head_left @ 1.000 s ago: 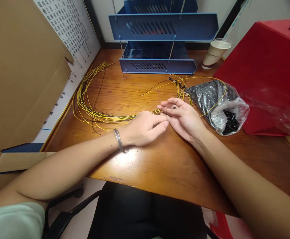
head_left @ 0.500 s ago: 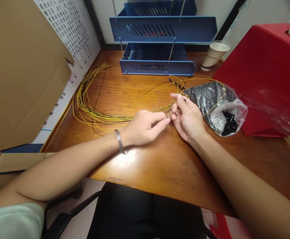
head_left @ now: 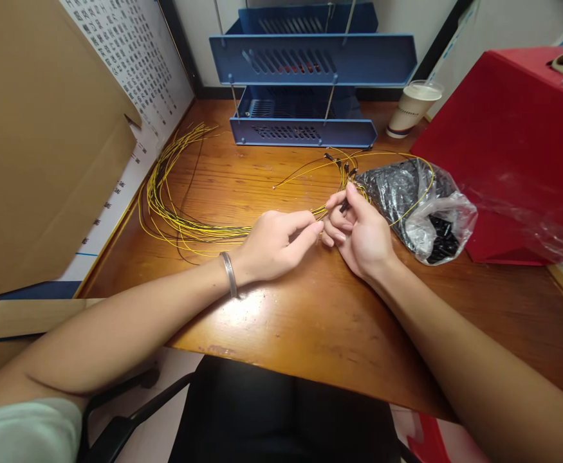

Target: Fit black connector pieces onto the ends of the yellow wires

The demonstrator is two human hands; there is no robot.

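Observation:
A loose coil of thin yellow and black wires [head_left: 184, 222] lies on the desk and passes behind my hands. My left hand [head_left: 281, 241], with a metal bracelet at the wrist, has thumb and forefinger pinched; what sits at the tips is too small to make out. Close to those tips, my right hand [head_left: 361, 225] is palm up with curled fingers, holding a small black piece [head_left: 344, 206] between thumb and forefinger. Several black wire ends [head_left: 351, 172] lie just beyond it. To the right rests a clear plastic bag [head_left: 419, 209] of small black parts.
Blue letter trays [head_left: 305, 132] stand at the back, with a paper cup [head_left: 414, 109] beside them. A red box [head_left: 507, 154] stands at the right. A cardboard box [head_left: 44, 148] fills the left side. Below the desk edge is a black chair seat [head_left: 281, 411].
My right hand's forefinger has curled in towards the thumb, and a small black piece now shows there. My left hand stays pinched, almost in place. The whole view has shifted slightly.

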